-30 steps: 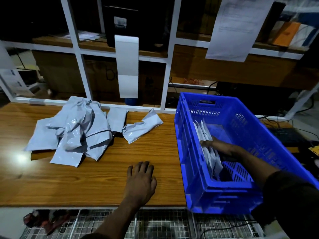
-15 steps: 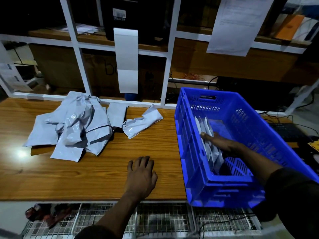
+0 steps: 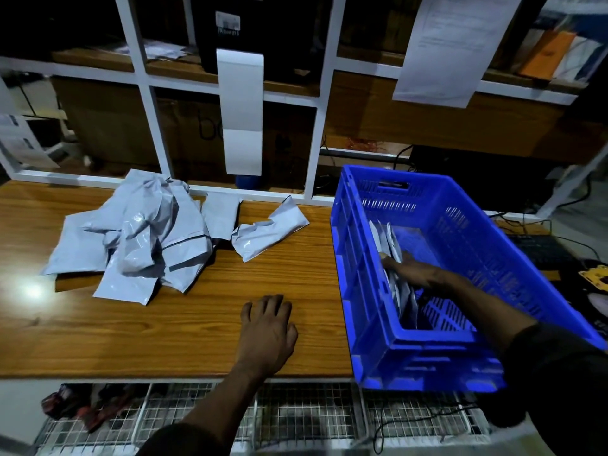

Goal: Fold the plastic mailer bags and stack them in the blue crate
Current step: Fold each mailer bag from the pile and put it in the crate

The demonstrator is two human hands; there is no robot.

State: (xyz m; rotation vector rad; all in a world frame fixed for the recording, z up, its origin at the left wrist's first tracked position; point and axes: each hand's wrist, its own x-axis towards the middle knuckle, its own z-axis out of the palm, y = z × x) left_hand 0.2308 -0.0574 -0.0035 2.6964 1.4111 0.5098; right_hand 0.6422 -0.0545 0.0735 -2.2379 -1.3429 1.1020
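A blue crate [image 3: 467, 245] stands on the right end of the wooden table [image 3: 184, 324]. Inside it, several folded grey mailer bags [image 3: 388, 238] stand on edge against the crate's left wall. My right hand [image 3: 413, 269] reaches into the crate and presses flat against those bags, fingers straight. My left hand [image 3: 266, 330] rests palm down on the table near the front edge, holding nothing. A loose pile of unfolded grey mailer bags [image 3: 141, 238] lies at the back left. One crumpled bag [image 3: 269, 230] lies apart, between the pile and the crate.
A white shelf frame [image 3: 316, 133] rises behind the table, with a paper strip [image 3: 241, 110] and a sheet [image 3: 454, 47] hanging from it. A wire mesh shelf [image 3: 296, 416] sits below the front edge. Cables and a keyboard [image 3: 539, 251] lie right of the crate.
My right hand has shifted slightly along the standing bags in the crate. My left hand stays flat on the table. The pile has not moved.
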